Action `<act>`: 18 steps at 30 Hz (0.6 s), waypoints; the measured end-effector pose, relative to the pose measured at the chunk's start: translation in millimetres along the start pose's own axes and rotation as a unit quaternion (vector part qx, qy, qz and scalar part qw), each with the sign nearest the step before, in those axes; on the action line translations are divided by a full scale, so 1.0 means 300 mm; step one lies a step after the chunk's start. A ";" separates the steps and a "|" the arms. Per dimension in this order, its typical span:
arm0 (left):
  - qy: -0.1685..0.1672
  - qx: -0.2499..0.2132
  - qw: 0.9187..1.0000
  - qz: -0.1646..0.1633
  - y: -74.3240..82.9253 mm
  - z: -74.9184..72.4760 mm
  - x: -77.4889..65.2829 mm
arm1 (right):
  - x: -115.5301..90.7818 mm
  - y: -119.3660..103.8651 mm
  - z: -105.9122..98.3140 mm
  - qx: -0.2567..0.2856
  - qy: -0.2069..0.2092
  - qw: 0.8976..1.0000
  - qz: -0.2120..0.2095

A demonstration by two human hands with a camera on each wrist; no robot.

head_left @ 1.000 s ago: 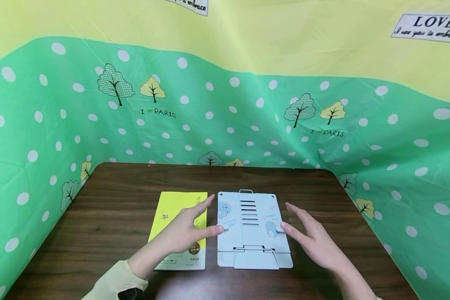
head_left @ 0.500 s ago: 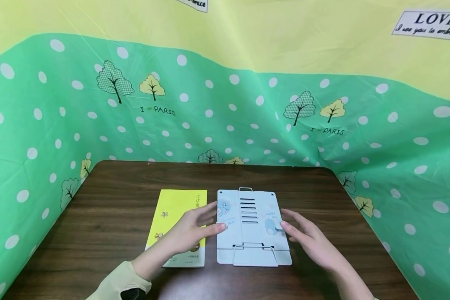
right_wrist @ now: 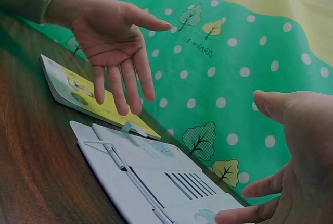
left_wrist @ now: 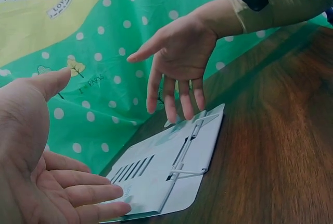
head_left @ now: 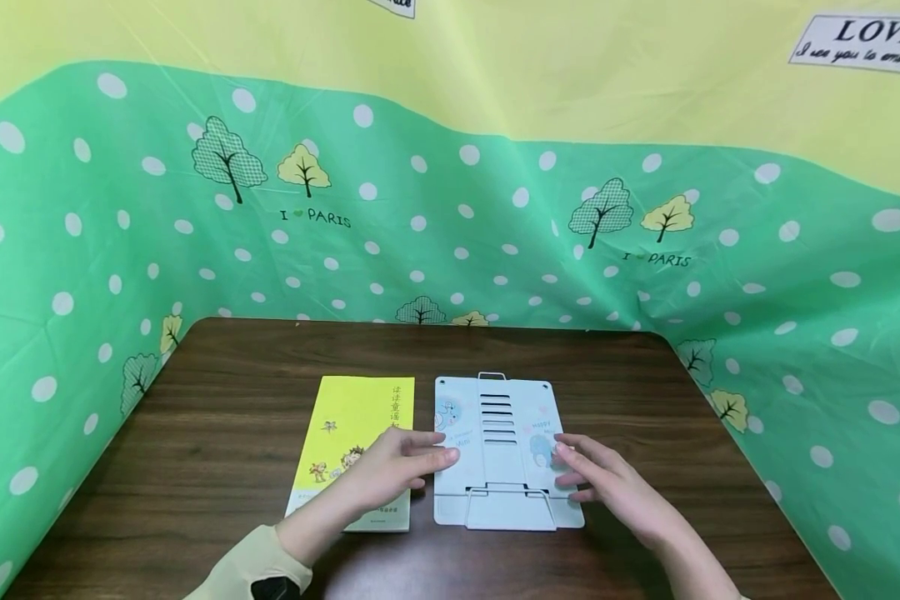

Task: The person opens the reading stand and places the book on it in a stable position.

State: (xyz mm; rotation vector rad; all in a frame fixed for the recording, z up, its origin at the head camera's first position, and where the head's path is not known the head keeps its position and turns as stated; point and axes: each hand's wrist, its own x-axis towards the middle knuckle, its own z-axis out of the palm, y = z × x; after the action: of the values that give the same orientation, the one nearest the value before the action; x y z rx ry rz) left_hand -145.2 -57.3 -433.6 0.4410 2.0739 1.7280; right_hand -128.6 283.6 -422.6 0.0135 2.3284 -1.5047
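On the left, the polka-dotted cloth (head_left: 60, 250) meets the slanting edge of the table (head_left: 232, 400), and a wide stretch of dark wood runs from there to the yellow book (head_left: 345, 408). The book lies flat, with a strip of wood between its far edge and the table's rounded back edge. The left hand (head_left: 393, 467) reaches across the book's near right part, its fingers released and loosely straight, thumb tip over the left edge of the pale blue bookstand (head_left: 502, 467). The stand lies flat just right of the book, a narrow gap of wood between their neighbouring edges; a wire loop (head_left: 492, 375) juts past its far edge and a wire rest (head_left: 510, 512) folds over its near edge. At the stand's right edge is the right hand (head_left: 618, 487), fingers likewise released and slightly bent, tips over or beside that edge; whether either hand touches the stand I cannot tell. Farther right, another wide band of wood reaches the table's right edge, where the cloth hangs again.
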 end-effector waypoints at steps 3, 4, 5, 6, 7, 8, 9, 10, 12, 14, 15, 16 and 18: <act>0.002 -0.002 1.000 -0.011 -0.006 0.010 0.004 | 0.003 0.003 0.000 0.007 -0.010 1.000 0.010; 0.002 -0.003 1.000 -0.014 -0.008 0.013 0.005 | 0.003 0.004 0.001 0.008 -0.013 1.000 0.014; 0.000 -0.006 1.000 -0.016 -0.012 0.016 0.007 | 0.003 0.005 0.001 0.010 -0.013 1.000 0.018; -0.001 -0.011 1.000 -0.017 -0.014 0.019 0.009 | 0.003 0.006 0.002 0.011 -0.015 1.000 0.021; -0.004 -0.016 1.000 -0.019 -0.018 0.023 0.012 | 0.002 0.006 0.003 0.012 -0.016 1.000 0.023; -0.006 -0.020 1.000 -0.021 -0.020 0.025 0.014 | 0.001 0.007 0.005 0.013 -0.016 0.999 0.025; -0.008 -0.026 0.999 -0.023 -0.023 0.028 0.016 | 0.001 0.008 0.006 0.014 -0.016 0.999 0.025; -0.010 -0.030 0.999 -0.025 -0.026 0.030 0.018 | 0.001 0.009 0.007 0.016 -0.017 0.999 0.024; -0.011 -0.035 0.999 -0.030 -0.031 0.034 0.020 | 0.001 0.011 0.010 0.021 -0.018 0.999 0.022; -0.011 -0.037 0.999 -0.035 -0.036 0.037 0.022 | 0.001 0.012 0.012 0.025 -0.018 0.999 0.019; -0.011 -0.039 0.998 -0.037 -0.039 0.038 0.022 | 0.001 0.013 0.013 0.026 -0.018 0.999 0.018; -0.011 -0.041 0.998 -0.038 -0.041 0.040 0.023 | 0.000 0.014 0.014 0.027 -0.019 0.999 0.019; -0.012 -0.045 0.998 -0.040 -0.046 0.043 0.025 | 0.000 0.017 0.015 0.027 -0.020 0.999 0.021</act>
State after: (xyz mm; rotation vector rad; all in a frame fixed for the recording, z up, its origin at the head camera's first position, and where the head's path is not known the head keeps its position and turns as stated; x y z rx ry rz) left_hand -145.0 -45.2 -449.9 0.3448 1.9606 1.7526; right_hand -126.1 282.0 -428.7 0.0461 2.2427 -1.5332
